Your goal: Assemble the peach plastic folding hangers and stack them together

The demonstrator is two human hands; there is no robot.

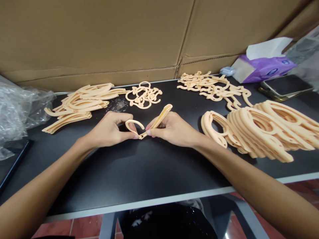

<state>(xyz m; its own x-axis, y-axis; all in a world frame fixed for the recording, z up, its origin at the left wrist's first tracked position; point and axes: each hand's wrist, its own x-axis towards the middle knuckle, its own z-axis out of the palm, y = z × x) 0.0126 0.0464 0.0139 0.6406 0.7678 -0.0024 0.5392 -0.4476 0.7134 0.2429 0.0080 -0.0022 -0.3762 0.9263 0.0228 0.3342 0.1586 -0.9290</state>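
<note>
My left hand [113, 129] pinches a cream plastic hanger hook [133, 122] between thumb and fingers; its curved end points up and to the right. Between the thumb and fingers of my right hand [174, 129] is a cream hanger arm [161, 116], tilted up to the right. The lower ends of the two parts meet between my fingertips, just above the black table [144, 172]. Whether they are joined cannot be made out. Beyond my hands lies a small heap of loose hooks [143, 96].
Hanger arms [84, 99] are piled at the back left, wavy cream pieces [211, 86] at the back right. Stacked folded hangers [261, 129] stand by my right forearm. Around them are a purple tissue pack [266, 68], a phone [286, 85], clear plastic [17, 113] and cardboard boxes [99, 39].
</note>
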